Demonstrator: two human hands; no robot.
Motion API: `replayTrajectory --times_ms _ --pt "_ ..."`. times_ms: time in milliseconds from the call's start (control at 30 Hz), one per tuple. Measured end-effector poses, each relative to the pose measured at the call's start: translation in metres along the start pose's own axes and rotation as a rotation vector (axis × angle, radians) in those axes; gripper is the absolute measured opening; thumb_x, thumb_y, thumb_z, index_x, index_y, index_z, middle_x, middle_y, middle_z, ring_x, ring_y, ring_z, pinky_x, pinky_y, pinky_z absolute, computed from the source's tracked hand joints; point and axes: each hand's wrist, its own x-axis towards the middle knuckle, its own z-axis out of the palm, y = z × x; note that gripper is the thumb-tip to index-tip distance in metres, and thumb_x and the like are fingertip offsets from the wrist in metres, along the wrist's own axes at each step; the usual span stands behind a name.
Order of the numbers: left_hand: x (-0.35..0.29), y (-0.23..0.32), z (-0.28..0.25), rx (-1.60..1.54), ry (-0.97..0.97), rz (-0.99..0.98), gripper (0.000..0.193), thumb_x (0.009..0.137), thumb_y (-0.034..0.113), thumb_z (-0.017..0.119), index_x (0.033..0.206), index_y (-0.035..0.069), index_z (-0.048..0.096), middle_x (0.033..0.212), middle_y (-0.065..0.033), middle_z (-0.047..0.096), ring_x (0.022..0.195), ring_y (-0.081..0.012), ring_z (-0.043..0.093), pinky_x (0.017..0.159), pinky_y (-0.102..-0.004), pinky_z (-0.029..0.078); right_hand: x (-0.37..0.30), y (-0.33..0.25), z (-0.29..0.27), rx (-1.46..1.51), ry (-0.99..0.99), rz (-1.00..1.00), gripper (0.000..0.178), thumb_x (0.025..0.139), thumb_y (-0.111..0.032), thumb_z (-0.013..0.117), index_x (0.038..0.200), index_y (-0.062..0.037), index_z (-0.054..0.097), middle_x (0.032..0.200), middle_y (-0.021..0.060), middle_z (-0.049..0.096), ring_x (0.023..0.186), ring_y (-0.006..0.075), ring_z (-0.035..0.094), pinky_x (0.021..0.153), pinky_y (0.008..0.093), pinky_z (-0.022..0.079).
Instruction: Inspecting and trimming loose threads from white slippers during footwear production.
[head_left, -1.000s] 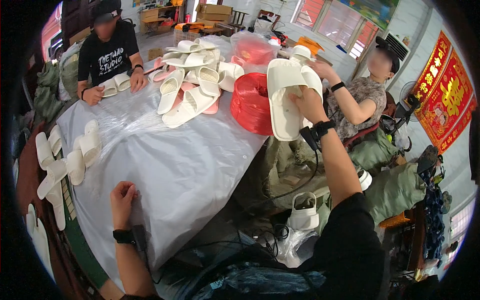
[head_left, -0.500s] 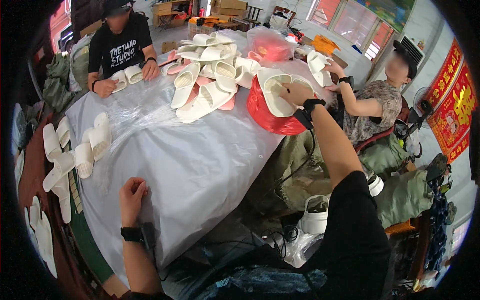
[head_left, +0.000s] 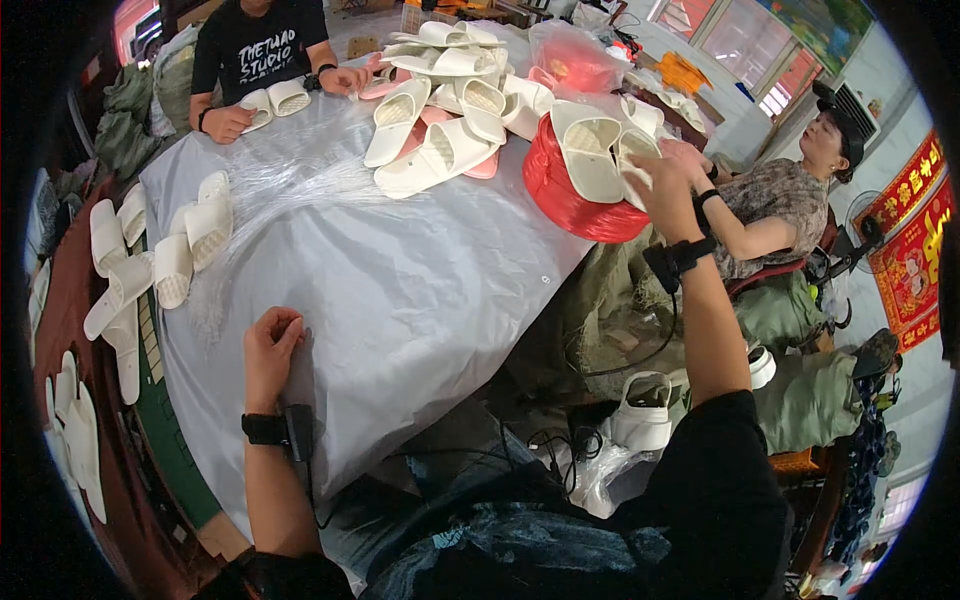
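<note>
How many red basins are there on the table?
1: the red basin sits at the table's right edge, holding white slippers under the right hand. Others may be hidden behind the pile.

We see white slippers (head_left: pixel 590 150), matt, smooth moulded foam or rubber by the look. They sit in a red basin (head_left: pixel 570 195), glossy plastic. The table cover (head_left: pixel 420 290) is a grey plastic sheet, slightly shiny and creased. The bag (head_left: pixel 575 55) behind is thin, clear, glossy film. The wrist straps (head_left: pixel 265 428) look like matt black fabric.
</note>
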Motion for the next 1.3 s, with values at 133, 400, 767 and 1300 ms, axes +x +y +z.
replayTrajectory --times_ms 133,400,767,1300 --pt "0.000 0.000 -0.001 0.014 -0.020 0.019 0.010 0.091 0.005 0.060 0.091 -0.004 0.062 0.075 -0.0042 0.064 0.068 -0.0098 0.059 0.064 -0.0236 0.048 -0.013 -0.022 0.011 0.041 -0.125 -0.112 0.036 0.080 -0.025 0.071 0.109 -0.0047 0.067 0.108 0.0148 0.067 0.104 0.0327 0.059 0.088 0.0431 0.047" --pt "0.001 -0.002 0.001 -0.038 -0.016 0.009 0.009 0.091 0.004 0.060 0.092 -0.004 0.063 0.075 -0.0042 0.064 0.068 -0.0096 0.059 0.064 -0.0236 0.048 -0.021 -0.027 0.036 -0.203 -0.093 -0.098 0.041 0.077 -0.028 0.072 0.110 -0.0059 0.063 0.109 0.0089 0.066 0.100 0.0282 0.059 0.083 0.0418 0.046" --pt "-0.001 0.000 -0.001 -0.024 -0.012 -0.016 0.009 0.091 0.005 0.060 0.092 -0.004 0.062 0.075 -0.0034 0.063 0.068 -0.0093 0.057 0.064 -0.0232 0.047 -0.021 -0.034 0.043 -0.270 -0.034 -0.111 0.036 0.078 -0.027 0.071 0.106 -0.0062 0.063 0.102 0.0064 0.066 0.093 0.0251 0.060 0.078 0.0401 0.045" --pt "-0.003 -0.002 -0.003 0.015 0.019 -0.040 0.009 0.091 0.004 0.060 0.089 -0.004 0.063 0.073 -0.0038 0.064 0.066 -0.0100 0.058 0.063 -0.0236 0.047 -0.019 -0.043 0.053 -0.326 0.033 -0.088 0.022 0.081 -0.026 0.067 0.088 -0.0067 0.059 0.083 0.0063 0.063 0.081 0.0252 0.059 0.071 0.0392 0.043"
